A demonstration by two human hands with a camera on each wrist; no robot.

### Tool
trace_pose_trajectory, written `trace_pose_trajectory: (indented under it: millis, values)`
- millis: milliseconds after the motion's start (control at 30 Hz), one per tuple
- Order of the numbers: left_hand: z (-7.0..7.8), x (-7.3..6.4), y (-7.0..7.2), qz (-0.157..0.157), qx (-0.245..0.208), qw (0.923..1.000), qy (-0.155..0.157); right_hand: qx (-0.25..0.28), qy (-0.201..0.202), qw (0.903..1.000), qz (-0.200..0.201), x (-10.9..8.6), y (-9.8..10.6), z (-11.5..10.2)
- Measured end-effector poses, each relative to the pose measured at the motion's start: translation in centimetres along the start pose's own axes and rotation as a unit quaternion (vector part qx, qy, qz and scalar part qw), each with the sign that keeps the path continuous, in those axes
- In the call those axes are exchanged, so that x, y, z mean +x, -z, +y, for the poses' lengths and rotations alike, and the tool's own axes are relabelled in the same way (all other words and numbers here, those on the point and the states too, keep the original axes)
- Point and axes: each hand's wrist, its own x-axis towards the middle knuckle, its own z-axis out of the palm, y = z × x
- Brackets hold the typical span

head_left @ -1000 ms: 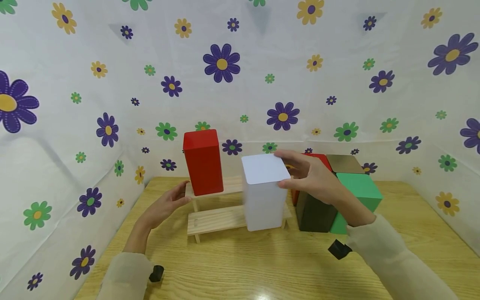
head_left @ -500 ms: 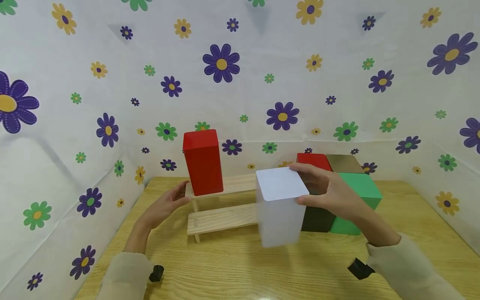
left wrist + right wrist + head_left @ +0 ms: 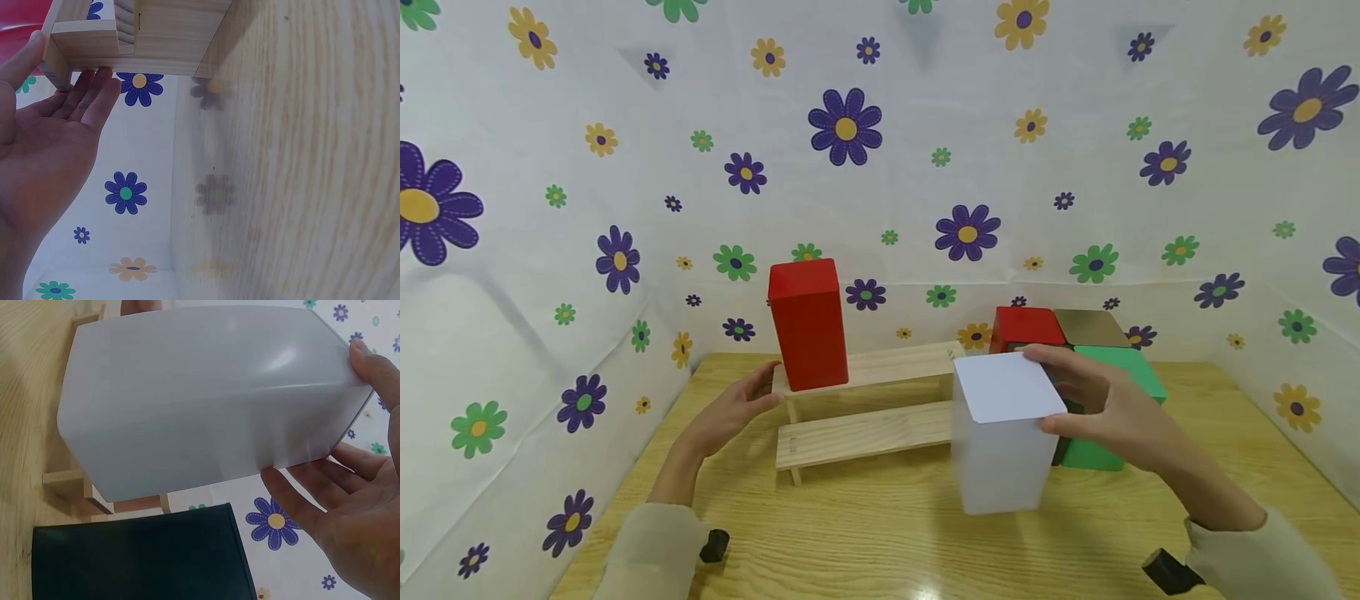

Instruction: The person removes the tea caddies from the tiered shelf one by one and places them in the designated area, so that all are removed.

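My right hand [image 3: 1112, 408] holds a tall white box [image 3: 1009, 442] near its top, thumb on the near side and fingers on the far side. The box hangs over the table in front of the shelf's right end, tilted slightly, and its smooth side [image 3: 187, 406] fills much of the right wrist view. At the two-tier wooden shelf [image 3: 865, 433], my left hand [image 3: 733, 412] grips the left end of the upper board, with thumb and fingers [image 3: 100, 103] on either side of its corner. A tall red box [image 3: 808, 325] stands upright on the upper tier's left part.
Right of the shelf stand a second red box [image 3: 1026, 323], a brownish-gold one [image 3: 1090, 327] and a green one [image 3: 1120, 367], close together. A dark box [image 3: 137, 556] is mostly hidden behind the white one in the head view. Flowered cloth [image 3: 895, 183] surrounds the wooden table [image 3: 820, 533].
My right hand has carried the white box from before the shelf's right part to the right and nearer to me, uncovering more of both boards. My left hand has stayed in place.
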Motion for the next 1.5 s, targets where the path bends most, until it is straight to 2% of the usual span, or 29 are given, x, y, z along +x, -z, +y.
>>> trace_pose_trajectory:
  millis: [300, 467, 767, 967, 1100, 1200, 1400, 1500]
  values:
    - [-0.1, 0.1, 0.0, 0.002, 0.004, 1.0000, 0.000, -0.009, 0.016, 0.9997, 0.013, -2.7, 1.6, 0.6]
    - [-0.1, 0.1, -0.1, 0.002, -0.001, 1.0000, 0.002, -0.003, 0.014, 0.9997, 0.020, -4.2, 2.8, 1.0]
    - [0.0, 0.1, 0.0, 0.003, -0.001, 1.0000, 0.006, -0.036, 0.001, 0.9979, 0.054, -6.9, 5.1, 2.2]
    - [0.0, 0.1, 0.0, 0.002, -0.002, 1.0000, 0.007, -0.097, -0.049, 0.9906, 0.084, -8.8, 6.7, 3.0]
    - [-0.1, 0.1, 0.1, 0.000, -0.003, 1.0000, 0.005, -0.136, -0.097, 0.9817, 0.092, -9.8, 7.8, 3.4]
    - [-0.2, 0.2, 0.1, -0.001, -0.002, 1.0000, 0.005, -0.150, -0.113, 0.9779, 0.092, -10.3, 8.6, 3.9]
    - [-0.2, 0.2, 0.1, -0.001, -0.002, 1.0000, 0.004, -0.121, -0.059, 0.9859, 0.100, -11.1, 9.6, 5.3]
    - [-0.3, 0.2, 0.1, -0.002, -0.003, 1.0000, 0.002, -0.113, -0.058, 0.9866, 0.103, -11.4, 10.0, 6.0]
